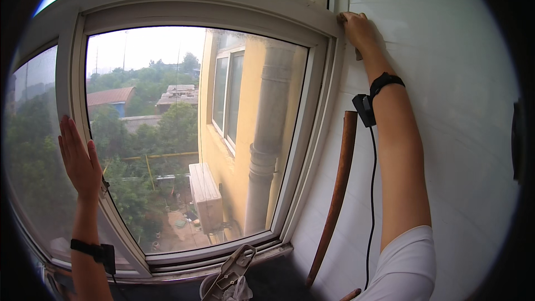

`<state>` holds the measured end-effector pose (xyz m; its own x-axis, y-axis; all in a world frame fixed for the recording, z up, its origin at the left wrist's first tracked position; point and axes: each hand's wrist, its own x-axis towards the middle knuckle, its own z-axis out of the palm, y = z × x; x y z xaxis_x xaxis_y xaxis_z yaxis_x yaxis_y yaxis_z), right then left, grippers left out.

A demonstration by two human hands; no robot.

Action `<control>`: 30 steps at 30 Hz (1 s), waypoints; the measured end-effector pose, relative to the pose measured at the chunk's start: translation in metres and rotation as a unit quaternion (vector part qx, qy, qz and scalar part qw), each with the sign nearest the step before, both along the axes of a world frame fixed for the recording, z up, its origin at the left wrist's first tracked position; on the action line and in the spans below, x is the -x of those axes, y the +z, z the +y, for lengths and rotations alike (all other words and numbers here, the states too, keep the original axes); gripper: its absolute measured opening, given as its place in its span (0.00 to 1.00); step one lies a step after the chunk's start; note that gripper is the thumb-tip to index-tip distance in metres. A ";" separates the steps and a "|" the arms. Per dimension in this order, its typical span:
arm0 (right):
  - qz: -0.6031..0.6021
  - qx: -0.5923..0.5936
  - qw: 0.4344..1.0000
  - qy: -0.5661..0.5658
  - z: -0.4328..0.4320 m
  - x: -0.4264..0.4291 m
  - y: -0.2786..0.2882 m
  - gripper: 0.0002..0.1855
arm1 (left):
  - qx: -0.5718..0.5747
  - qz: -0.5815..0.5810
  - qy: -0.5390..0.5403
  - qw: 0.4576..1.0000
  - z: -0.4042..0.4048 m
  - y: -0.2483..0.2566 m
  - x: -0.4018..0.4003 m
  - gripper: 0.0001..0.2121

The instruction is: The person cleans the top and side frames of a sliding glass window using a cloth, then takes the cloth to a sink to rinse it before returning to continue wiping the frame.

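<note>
My left hand [81, 167] lies flat with fingers extended against the white frame of the sliding window sash [67, 71] on the left, holding nothing. High on the right, my right hand [360, 29] grips a small brownish cloth-like item [358, 55], part of which hangs below the palm. It presses this where the upper right corner of the window frame [334, 23] meets the white tiled wall [439, 92]. The fingers hide most of the item, so its exact kind is unclear. Between my hands is a window pane [167, 142] with grime along its top edge.
A brown rod [338, 200] leans against the tiled wall below my right arm. Black straps with cabled modules circle both forearms. On the dark sill [276, 278] stands a tub [205, 288] with a grey plastic part [234, 263] and a plastic bag [240, 290].
</note>
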<state>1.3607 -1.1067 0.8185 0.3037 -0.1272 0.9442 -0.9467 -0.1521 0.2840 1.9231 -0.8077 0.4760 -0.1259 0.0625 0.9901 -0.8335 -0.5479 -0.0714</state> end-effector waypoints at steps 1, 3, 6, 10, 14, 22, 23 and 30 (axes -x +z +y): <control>-0.013 -0.021 1.000 0.005 0.003 -0.003 -0.002 0.15 | -0.001 -0.001 0.003 1.000 0.001 0.000 -0.001 0.26; -0.038 -0.066 0.997 0.010 0.012 -0.005 -0.007 0.15 | -0.001 -0.005 0.002 1.000 0.001 0.000 -0.002 0.26; -0.038 -0.117 0.992 0.030 0.012 -0.006 -0.004 0.15 | 0.002 -0.010 -0.007 1.000 0.002 0.001 -0.003 0.26; -0.056 -0.086 0.994 0.028 0.008 -0.008 -0.012 0.15 | 0.001 -0.016 -0.010 1.000 0.001 0.002 -0.003 0.26; 0.003 -0.083 0.997 0.004 0.003 0.004 -0.015 0.16 | 0.001 -0.015 -0.014 1.000 -0.001 0.002 -0.003 0.26; -0.167 -0.024 0.969 0.181 0.031 -0.012 -0.005 0.15 | 0.001 -0.011 -0.013 1.000 0.003 0.001 -0.004 0.25; -0.112 0.007 0.973 0.201 0.032 -0.021 -0.007 0.16 | 0.001 -0.010 -0.011 1.000 0.003 0.000 -0.004 0.25; 0.005 0.157 0.957 0.246 0.006 -0.063 -0.024 0.15 | 0.000 -0.002 -0.001 1.000 -0.001 0.000 -0.003 0.25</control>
